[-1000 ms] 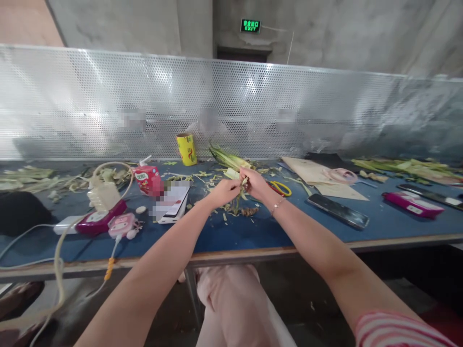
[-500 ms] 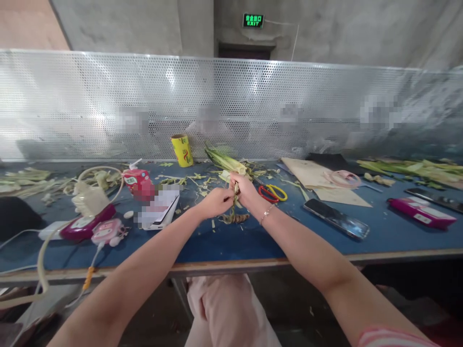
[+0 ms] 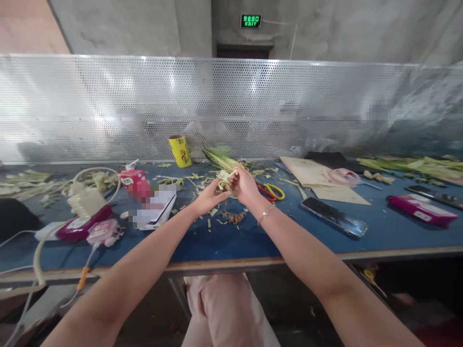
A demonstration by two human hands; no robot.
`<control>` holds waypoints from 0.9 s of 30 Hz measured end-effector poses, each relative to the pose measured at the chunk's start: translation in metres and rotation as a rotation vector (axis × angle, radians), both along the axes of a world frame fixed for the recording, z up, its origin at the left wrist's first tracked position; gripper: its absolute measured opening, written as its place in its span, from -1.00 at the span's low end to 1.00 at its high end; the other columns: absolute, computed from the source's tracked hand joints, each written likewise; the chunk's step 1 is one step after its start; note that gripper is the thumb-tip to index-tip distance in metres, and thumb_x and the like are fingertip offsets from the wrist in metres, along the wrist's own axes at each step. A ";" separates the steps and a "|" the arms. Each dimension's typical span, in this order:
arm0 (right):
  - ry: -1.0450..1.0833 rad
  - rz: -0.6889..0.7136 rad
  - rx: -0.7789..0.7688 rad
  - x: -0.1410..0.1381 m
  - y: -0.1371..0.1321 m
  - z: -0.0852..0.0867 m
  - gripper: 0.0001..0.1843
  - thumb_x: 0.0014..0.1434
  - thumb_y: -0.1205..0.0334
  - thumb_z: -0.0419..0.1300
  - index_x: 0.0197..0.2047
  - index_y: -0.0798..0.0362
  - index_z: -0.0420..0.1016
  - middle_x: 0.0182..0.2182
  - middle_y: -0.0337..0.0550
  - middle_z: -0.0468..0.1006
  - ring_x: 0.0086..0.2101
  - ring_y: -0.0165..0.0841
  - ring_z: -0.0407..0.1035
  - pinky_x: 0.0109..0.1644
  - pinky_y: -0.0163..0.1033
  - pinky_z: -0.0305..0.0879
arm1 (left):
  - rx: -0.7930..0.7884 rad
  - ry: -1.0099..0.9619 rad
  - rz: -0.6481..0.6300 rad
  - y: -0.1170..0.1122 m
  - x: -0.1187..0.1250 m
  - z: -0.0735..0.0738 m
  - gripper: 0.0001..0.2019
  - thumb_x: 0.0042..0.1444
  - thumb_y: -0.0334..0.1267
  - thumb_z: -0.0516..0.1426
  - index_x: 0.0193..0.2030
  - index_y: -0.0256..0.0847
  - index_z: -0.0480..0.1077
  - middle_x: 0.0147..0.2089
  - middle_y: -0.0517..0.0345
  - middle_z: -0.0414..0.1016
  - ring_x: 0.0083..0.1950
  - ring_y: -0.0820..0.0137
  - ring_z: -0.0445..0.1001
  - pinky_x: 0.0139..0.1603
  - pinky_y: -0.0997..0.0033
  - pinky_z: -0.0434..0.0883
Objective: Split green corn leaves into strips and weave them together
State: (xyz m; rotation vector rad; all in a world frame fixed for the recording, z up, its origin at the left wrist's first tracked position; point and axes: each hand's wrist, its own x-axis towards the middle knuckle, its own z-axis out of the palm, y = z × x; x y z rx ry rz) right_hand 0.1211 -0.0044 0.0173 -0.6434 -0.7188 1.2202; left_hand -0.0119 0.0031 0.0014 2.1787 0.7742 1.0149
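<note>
Both my hands meet over the middle of the blue table around a small pale-green piece of folded leaf strips [image 3: 224, 178]. My right hand [image 3: 247, 187], with a bracelet at the wrist, pinches it from the right. On its left side my left hand [image 3: 210, 196] grips it, thumb stretched towards the right hand. Fingers cover part of the piece, so its full shape is hidden. Just behind lies a bundle of long green leaves [image 3: 219, 158]. A brown, dried twisted strand [image 3: 236, 218] rests on the table below my hands. Red-and-yellow-handled scissors [image 3: 275, 192] lie to the right.
Leaf scraps litter the table [image 3: 231, 246]. Left are a yellow roll [image 3: 180, 151], a red drink carton [image 3: 134, 182], papers [image 3: 159, 205] and a power strip with cables [image 3: 85, 224]. Right are a phone [image 3: 334, 217], cardboard [image 3: 307, 171] and a purple box [image 3: 421, 209]. A perforated metal screen [image 3: 231, 106] stands behind.
The leaf piece has turned upward and shows more above my fingers. My left hand has shifted slightly left and its fingers have loosened. The brown strand shows more fully below.
</note>
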 end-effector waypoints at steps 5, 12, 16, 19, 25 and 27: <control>-0.543 -0.042 0.016 0.028 0.009 0.001 -0.69 0.22 -0.03 0.01 -0.35 0.04 0.32 -0.47 -0.22 0.46 -0.47 -0.43 0.39 -0.31 -0.29 0.37 | -0.326 -0.169 0.039 0.002 0.007 0.000 -0.77 0.05 -0.13 0.13 -0.27 -0.26 0.29 -0.44 0.20 0.37 -0.39 0.45 0.41 -0.29 0.36 0.42; -1.816 -0.308 -0.629 0.110 0.019 -0.009 -0.54 0.05 0.27 0.15 -0.01 0.38 0.41 0.02 0.46 0.38 0.07 0.07 0.28 0.06 -0.01 0.23 | -0.566 -0.348 0.079 -0.001 0.003 0.007 -0.83 0.12 -0.20 0.11 -0.23 -0.24 0.26 -0.34 0.16 0.40 -0.47 0.54 0.42 -0.43 0.47 0.41; -1.895 -0.194 -0.699 0.118 0.019 -0.020 -0.53 0.02 0.20 0.15 -0.03 0.30 0.47 -0.03 0.36 0.45 -0.02 -0.02 0.38 -0.05 -0.11 0.31 | -0.571 -0.416 0.029 0.000 0.002 0.006 -0.76 0.09 -0.16 0.14 -0.24 -0.18 0.15 -0.37 0.26 0.35 -0.48 0.54 0.42 -0.43 0.46 0.41; -1.883 -0.169 -0.661 0.119 0.023 -0.026 -0.59 0.02 0.17 0.15 -0.11 0.24 0.53 -0.13 0.27 0.53 -0.11 -0.09 0.45 -0.14 -0.18 0.33 | -0.528 -0.431 0.020 0.003 0.001 0.005 -0.73 0.03 -0.14 0.18 -0.25 -0.16 0.18 -0.40 0.29 0.32 -0.46 0.54 0.41 -0.41 0.48 0.39; -1.796 -0.290 -0.555 0.119 0.026 -0.022 -0.56 0.14 0.03 0.05 -0.18 0.25 0.51 -0.19 0.33 0.54 -0.12 -0.08 0.45 -0.17 -0.20 0.30 | -0.332 -0.401 0.172 0.012 -0.004 0.001 -0.74 -0.10 -0.15 0.24 -0.32 -0.21 0.34 -0.44 0.28 0.30 -0.43 0.56 0.28 -0.40 0.53 0.27; -1.694 -0.391 -0.488 0.113 0.021 -0.015 -0.40 0.14 -0.14 0.00 -0.12 0.30 0.45 -0.18 0.38 0.52 -0.12 -0.01 0.44 -0.18 -0.15 0.30 | -0.269 -0.430 0.219 0.015 -0.007 0.001 -0.75 -0.12 -0.16 0.25 -0.31 -0.21 0.37 -0.44 0.27 0.32 -0.43 0.55 0.26 -0.39 0.53 0.25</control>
